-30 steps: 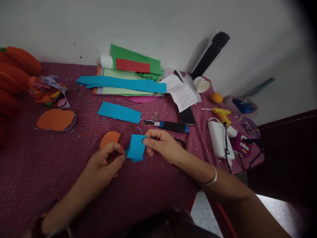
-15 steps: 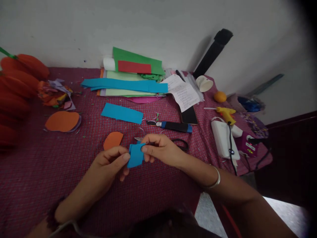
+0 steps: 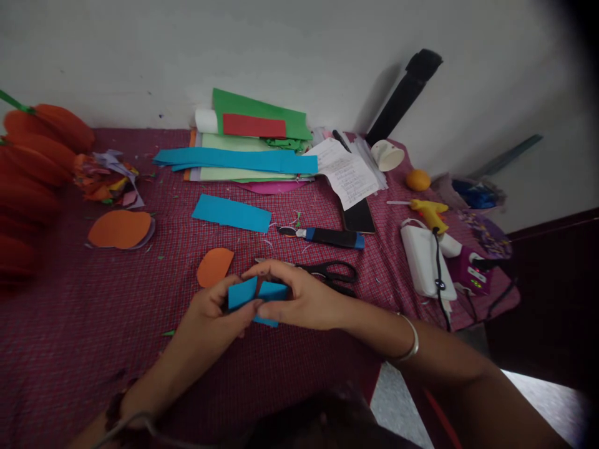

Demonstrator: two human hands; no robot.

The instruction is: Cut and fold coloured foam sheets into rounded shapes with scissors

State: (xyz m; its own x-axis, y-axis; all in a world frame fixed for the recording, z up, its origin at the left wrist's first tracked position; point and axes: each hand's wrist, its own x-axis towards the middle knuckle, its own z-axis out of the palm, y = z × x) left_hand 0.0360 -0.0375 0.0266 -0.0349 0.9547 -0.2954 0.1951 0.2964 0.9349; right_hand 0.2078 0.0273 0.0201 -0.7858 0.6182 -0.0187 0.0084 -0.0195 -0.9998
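Between my hands is a folded piece of blue paper (image 3: pixel 243 293), its panels standing apart at an angle. My left hand (image 3: pixel 222 312) pinches its left side, thumb on the near face. My right hand (image 3: pixel 299 296) grips its right part, with the forefinger arched over the top and the thumb meeting the left thumb. Just beyond my hands lie black-handled scissors (image 3: pixel 334 270), their blades partly covered by my right hand. An orange paper leaf shape (image 3: pixel 215 266) lies beyond my left hand. Farther back is a flat blue paper strip (image 3: pixel 231 212).
A utility knife (image 3: pixel 332 237) lies past the scissors. Long blue strips (image 3: pixel 234 159) rest on stacked coloured paper at the wall. Orange paper pumpkins (image 3: pixel 37 168) and paper scraps (image 3: pixel 105 181) are left. A yellow glue gun (image 3: pixel 430 214), white power bank-like box (image 3: pixel 425 262) and cables are right.
The blue paper has gone from a flat folded piece to panels spread apart. My right forefinger has moved over its top, and both thumbs have come together. More of the scissors' handles shows.
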